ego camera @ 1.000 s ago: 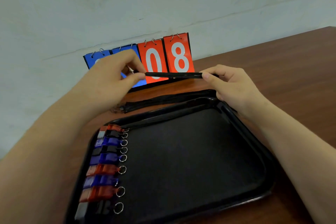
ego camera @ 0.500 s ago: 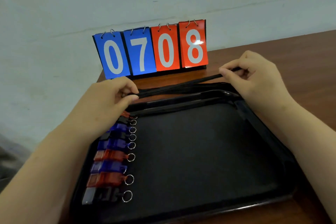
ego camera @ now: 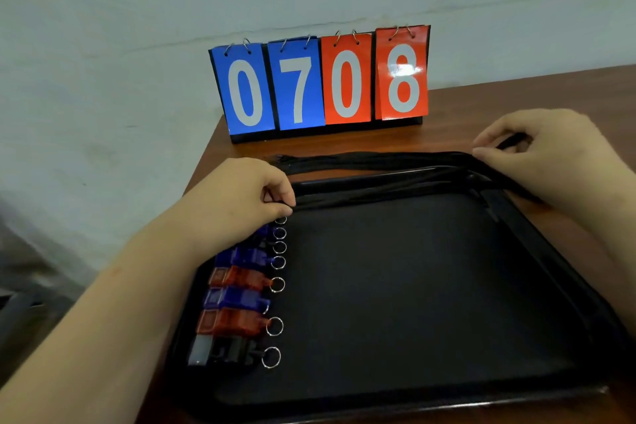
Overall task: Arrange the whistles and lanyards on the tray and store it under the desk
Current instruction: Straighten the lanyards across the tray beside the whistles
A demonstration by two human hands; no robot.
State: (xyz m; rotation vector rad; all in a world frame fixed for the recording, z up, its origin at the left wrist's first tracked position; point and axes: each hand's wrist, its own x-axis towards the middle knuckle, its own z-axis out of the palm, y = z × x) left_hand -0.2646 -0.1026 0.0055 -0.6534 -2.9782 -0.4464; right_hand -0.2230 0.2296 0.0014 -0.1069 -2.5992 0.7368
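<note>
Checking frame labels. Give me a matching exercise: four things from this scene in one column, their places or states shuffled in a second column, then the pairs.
Things
1. whistles
2. scoreboard
3. loose lanyard bundle
4. left hand

Places or states
A. stands at the far edge of the desk
B. pinches one end of a stretched lanyard at the far left corner of the tray
C. in a row along the tray's left side
D. lies on the desk between tray and scoreboard

Pairs: 1-C, 2-A, 3-D, 4-B
</note>
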